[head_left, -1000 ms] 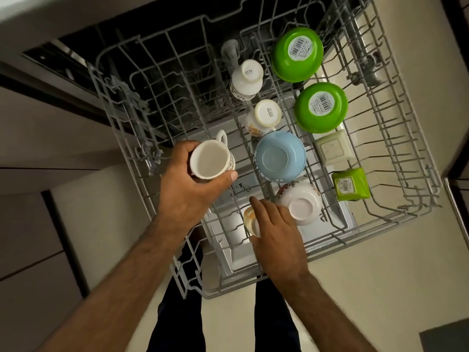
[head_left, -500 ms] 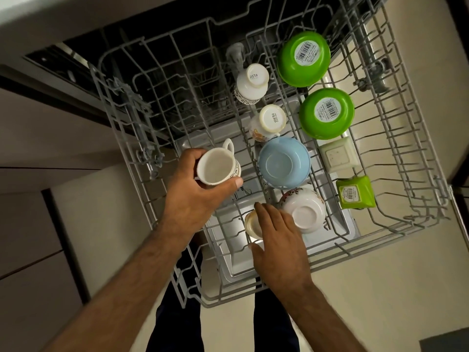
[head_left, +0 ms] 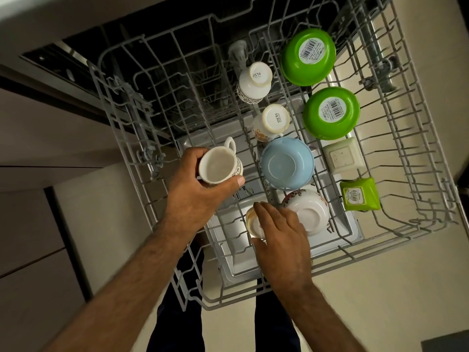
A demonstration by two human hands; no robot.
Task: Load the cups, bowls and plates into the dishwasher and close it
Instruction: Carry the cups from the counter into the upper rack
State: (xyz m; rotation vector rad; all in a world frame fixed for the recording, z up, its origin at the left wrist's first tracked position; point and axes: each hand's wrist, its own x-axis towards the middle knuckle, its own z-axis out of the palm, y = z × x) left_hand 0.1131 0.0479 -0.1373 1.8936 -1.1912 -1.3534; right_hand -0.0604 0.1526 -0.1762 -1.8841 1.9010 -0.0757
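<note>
Left hand [head_left: 195, 196] grips white ceramic handled cup [head_left: 217, 166], fingers and thumb wrapped round its body, mouth facing up, handle pointing far, held over the left-middle of the grey wire dishwasher rack [head_left: 223, 302]. Right hand [head_left: 281, 247] holds small cream cup [head_left: 251, 222] at the near-centre of the rack, fingers curled over it, thumb on its near side (cup mostly hidden, can't tell if it sits fully on the wires). Already in the rack, all upside down: pale blue bowl [head_left: 286, 163] centre, white floral bowl [head_left: 308, 212] just near of it and just right of the right hand, two white printed-base cups [head_left: 255, 82] [head_left: 271, 121] far of the blue one. Right column, far to near: two round green plastic bowls [head_left: 308, 57] [head_left: 331, 113] with barcode stickers, cream square container [head_left: 341, 154], green square container [head_left: 360, 194]. Rack is pulled out over the pale floor.
</note>
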